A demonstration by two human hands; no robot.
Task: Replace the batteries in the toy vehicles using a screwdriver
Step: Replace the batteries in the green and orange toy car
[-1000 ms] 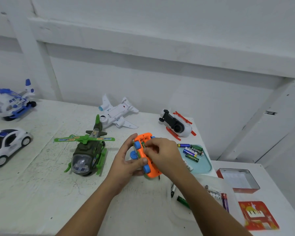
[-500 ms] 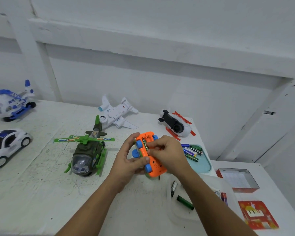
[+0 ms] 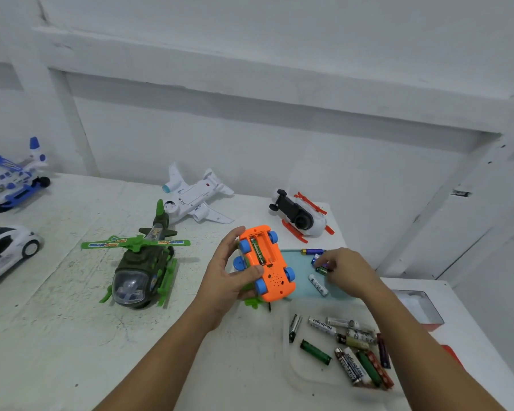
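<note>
A clear tray (image 3: 291, 370) lies nearest on the white tabletop (image 3: 72, 336), at the right, and holds a loose heap of batteries (image 3: 352, 348), among them a green cell (image 3: 315, 352) lying apart from the rest. Beyond it, to the right, stands a red box (image 3: 425, 317) with a white inside. In the middle, the left hand (image 3: 229, 280) holds the orange toy car (image 3: 267, 262) above the tabletop with its underside up; the grip is curled round the car's body, thumb on the near side and fingers on the far side. The car's battery compartment is open, with one fitted battery (image 3: 257, 250) in the left slot and the slot beside it bare. Just right of the car lies a light-blue tray (image 3: 300, 287). The right hand (image 3: 349, 272) reaches over it, and its grip pinches a dark battery (image 3: 321, 269) between the fingertips. A white battery (image 3: 318, 285) lies on the same tray near that hand, and a blue battery (image 3: 312, 251) at its far edge. Left of the car stands a green helicopter (image 3: 140, 268), upright. A white police car (image 3: 3, 253) stands at the left edge. Farther back lie a white airplane (image 3: 193, 200), belly up, and a white-and-red helicopter (image 3: 301, 218), overturned. A blue-and-white helicopter (image 3: 9, 179) stands at the far left.
</note>
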